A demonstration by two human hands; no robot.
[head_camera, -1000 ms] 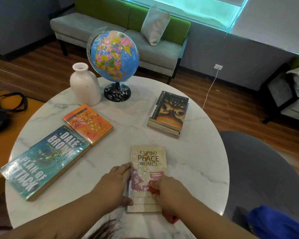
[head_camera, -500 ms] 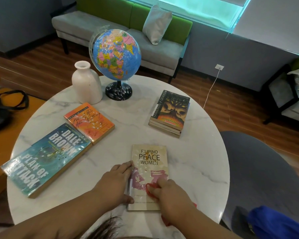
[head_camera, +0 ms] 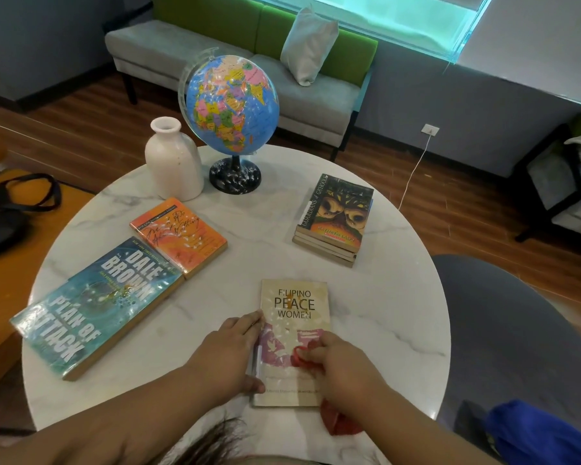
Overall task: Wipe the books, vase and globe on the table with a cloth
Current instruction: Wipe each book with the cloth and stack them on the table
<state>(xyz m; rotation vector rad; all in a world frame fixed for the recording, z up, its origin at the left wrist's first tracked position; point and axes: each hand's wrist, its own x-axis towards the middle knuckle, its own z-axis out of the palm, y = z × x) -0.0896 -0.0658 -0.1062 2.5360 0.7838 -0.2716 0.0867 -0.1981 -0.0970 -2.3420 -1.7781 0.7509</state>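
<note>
Cream book (head_camera: 294, 297) lies flat at the centre of the table's (head_camera: 383, 313) near edge. Right hand (head_camera: 341, 367) holds a red cloth (head_camera: 341, 422) on the lower cover, fingers curled and pinching it; a fold trails off the book's near right corner. Left hand (head_camera: 228, 354) lies along the book's left side, fingers (head_camera: 249, 322) straight and together.

Left edge: blue book (head_camera: 94, 307), with orange book (head_camera: 178, 236) just beside its far corner. Far edge: vase (head_camera: 173, 166), with globe (head_camera: 232, 102) just beside it. Right of centre: stack of books (head_camera: 336, 219), well apart. Open marble shows between the stack and the cream book, and toward the right edge.
</note>
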